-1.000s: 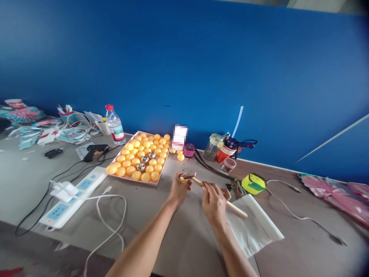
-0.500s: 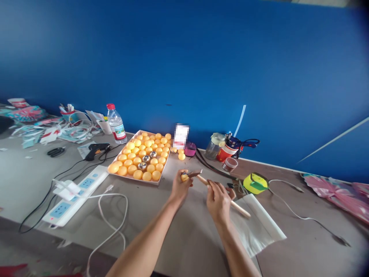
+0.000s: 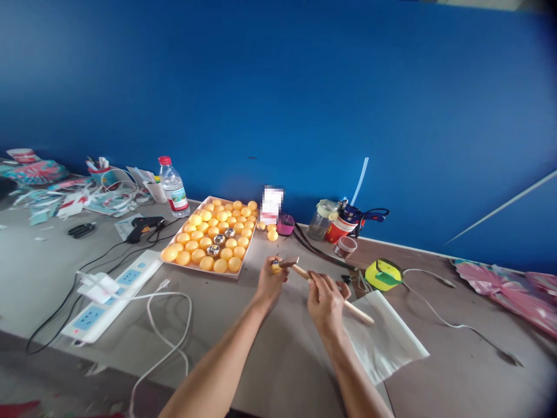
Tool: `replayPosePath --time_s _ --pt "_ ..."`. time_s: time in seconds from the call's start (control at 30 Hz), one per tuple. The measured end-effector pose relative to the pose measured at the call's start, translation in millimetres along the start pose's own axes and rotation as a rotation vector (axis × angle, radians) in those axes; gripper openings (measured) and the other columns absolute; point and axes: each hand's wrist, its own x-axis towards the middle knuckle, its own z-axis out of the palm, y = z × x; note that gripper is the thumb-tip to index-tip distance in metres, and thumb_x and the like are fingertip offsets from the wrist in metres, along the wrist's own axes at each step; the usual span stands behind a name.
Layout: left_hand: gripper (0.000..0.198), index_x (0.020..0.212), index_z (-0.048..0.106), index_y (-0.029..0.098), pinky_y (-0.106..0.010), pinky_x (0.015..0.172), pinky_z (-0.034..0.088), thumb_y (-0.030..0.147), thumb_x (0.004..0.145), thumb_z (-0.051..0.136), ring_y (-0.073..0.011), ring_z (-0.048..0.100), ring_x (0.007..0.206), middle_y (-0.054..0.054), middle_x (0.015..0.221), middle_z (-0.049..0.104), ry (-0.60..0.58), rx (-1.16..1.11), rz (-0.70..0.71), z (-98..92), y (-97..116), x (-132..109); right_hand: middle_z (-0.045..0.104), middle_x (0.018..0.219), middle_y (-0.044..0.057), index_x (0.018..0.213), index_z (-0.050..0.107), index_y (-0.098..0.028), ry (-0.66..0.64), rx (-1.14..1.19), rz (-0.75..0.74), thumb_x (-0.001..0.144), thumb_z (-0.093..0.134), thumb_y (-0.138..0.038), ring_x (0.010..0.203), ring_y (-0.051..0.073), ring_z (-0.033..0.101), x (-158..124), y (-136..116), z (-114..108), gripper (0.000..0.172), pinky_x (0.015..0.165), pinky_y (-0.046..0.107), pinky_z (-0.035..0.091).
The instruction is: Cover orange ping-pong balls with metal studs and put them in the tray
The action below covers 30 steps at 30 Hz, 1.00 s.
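Note:
My left hand (image 3: 270, 283) is closed round a small yellowish piece (image 3: 275, 266), too small to make out well. A flat brown piece (image 3: 289, 263) reaches from its fingertips toward the stick's tip. My right hand (image 3: 325, 299) grips a pale wooden stick (image 3: 359, 312), which slants from upper left to lower right through the fingers. Left of my hands lies a shallow box (image 3: 237, 275) of orange balls (image 3: 220, 265), with several silver ones (image 3: 213, 251) among them. Under the stick's lower end is a translucent sheet (image 3: 389, 342).
A white power strip (image 3: 115, 299) with cables lies at the left, near a black glue gun (image 3: 141, 227) and a water bottle (image 3: 174, 188). Behind my hands stand a jar (image 3: 322, 220) and a red cup (image 3: 337, 230). A yellow-green tape measure-like object (image 3: 383, 275) sits right.
The whole view has shifted slightly, so everything sits a little further left. Both hands keep their holds, and the stick's tip stays close to the brown piece.

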Motion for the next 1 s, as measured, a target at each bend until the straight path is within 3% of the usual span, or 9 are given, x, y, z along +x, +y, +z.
replayPosePath --time_s 0.17,0.33,0.53,0.8,1.0 --pt "0.035 0.089 0.049 0.017 -0.020 0.049 0.042 0.028 0.061 0.067 -0.0072 0.049 0.047 0.007 0.058 0.050 -0.027 0.095 0.007 -1.1 1.7 -2.0 0.067 0.089 0.005 0.100 0.060 -0.020 0.097 0.008 0.034 0.088 0.042 -0.021 0.081 0.016 0.060 1.2 -1.9 -3.2 0.022 0.087 0.034 0.025" --pt "0.031 0.084 0.047 0.019 -0.019 0.050 0.040 0.026 0.060 0.066 -0.0060 0.049 0.048 0.007 0.060 0.050 -0.007 -0.002 -0.002 -1.2 -5.8 0.6 0.067 0.082 0.002 0.094 0.062 -0.021 -0.025 -0.025 0.011 0.088 0.040 -0.020 0.077 0.015 0.059 0.0 -1.9 1.0 0.022 0.085 0.033 0.024" --pt "0.033 0.085 0.046 0.019 -0.019 0.050 0.041 0.027 0.061 0.068 -0.0057 0.050 0.049 0.005 0.067 0.053 -0.043 -0.027 -0.021 -2.6 -10.2 3.3 0.067 0.082 0.003 0.094 0.062 -0.020 -0.026 -0.012 0.004 0.088 0.040 -0.019 0.076 0.015 0.059 -1.4 -2.8 2.3 0.023 0.085 0.033 0.024" --pt "0.031 0.090 0.052 0.017 -0.021 0.053 0.042 0.023 0.062 0.066 -0.0091 0.053 0.052 0.004 0.063 0.055 -0.052 0.181 0.055 -3.0 -4.5 -1.1 0.068 0.090 0.004 0.101 0.060 -0.021 0.094 0.011 0.012 0.088 0.042 -0.019 0.082 0.016 0.060 1.4 -7.3 -6.6 0.022 0.087 0.035 0.024" --pt "0.029 0.088 0.048 0.019 -0.020 0.050 0.039 0.027 0.065 0.065 -0.0078 0.049 0.049 0.006 0.059 0.053 -0.049 0.074 0.020 -2.2 -10.4 0.8 0.068 0.085 0.002 0.095 0.061 -0.021 -0.024 -0.004 0.010 0.088 0.042 -0.018 0.079 0.016 0.059 -0.6 -4.9 -0.1 0.021 0.087 0.035 0.023"
